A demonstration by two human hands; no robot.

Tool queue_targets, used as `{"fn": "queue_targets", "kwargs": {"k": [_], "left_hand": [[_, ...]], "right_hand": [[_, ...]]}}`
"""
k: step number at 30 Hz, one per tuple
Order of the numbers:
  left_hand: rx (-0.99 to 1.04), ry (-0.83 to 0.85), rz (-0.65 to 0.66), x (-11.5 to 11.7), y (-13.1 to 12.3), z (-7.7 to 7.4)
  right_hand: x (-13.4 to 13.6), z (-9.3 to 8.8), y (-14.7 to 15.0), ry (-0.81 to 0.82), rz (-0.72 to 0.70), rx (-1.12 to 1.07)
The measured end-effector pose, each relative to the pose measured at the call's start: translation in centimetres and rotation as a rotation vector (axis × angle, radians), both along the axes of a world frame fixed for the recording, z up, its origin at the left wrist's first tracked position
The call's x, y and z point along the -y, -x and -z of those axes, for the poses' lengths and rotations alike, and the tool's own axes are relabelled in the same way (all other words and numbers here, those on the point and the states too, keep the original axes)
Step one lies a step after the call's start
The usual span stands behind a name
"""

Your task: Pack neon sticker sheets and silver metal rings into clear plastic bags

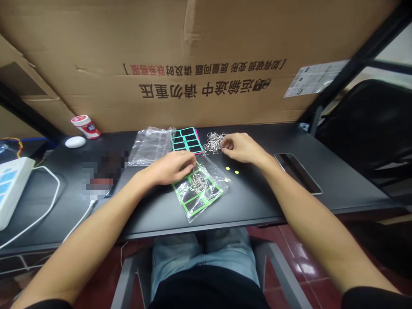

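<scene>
Near the front edge of the desk (257,201) lies a clear bag (192,198) with metal hooks (198,183), its top pinched by the left hand (174,167); toward the back edge, the right hand (240,146) curls at a hook pile (212,142), grip unclear, 3 yellow discs (228,168) nearby.

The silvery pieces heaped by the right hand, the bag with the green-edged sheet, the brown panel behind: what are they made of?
Silvery pieces: probably metal wire, shiny, judging by their thin, curved shapes and gleam. Bag: likely thin, glossy plastic film; it is transparent, wrinkled and catches the light. Panel: apparently cardboard, matte brown, with creases and printed lettering.
</scene>
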State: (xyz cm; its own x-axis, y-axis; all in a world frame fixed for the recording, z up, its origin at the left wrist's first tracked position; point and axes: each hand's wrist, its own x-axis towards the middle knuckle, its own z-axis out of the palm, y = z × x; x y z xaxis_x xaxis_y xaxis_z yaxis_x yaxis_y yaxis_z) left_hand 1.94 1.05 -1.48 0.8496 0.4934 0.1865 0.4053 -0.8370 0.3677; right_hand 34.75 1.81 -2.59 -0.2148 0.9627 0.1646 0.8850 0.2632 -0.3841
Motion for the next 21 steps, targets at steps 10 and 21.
{"fn": "queue_targets", "kwargs": {"k": [10,21], "left_hand": [[0.005,0.007,-0.001,0.1,0.0,-0.2],[0.0,-0.006,0.004,0.1,0.1,0.0]], "right_hand": [[0.4,-0.7,0.7,-0.057,0.009,-0.017],[-0.2,-0.6,0.9,0.043,0.066,-0.77]]}}
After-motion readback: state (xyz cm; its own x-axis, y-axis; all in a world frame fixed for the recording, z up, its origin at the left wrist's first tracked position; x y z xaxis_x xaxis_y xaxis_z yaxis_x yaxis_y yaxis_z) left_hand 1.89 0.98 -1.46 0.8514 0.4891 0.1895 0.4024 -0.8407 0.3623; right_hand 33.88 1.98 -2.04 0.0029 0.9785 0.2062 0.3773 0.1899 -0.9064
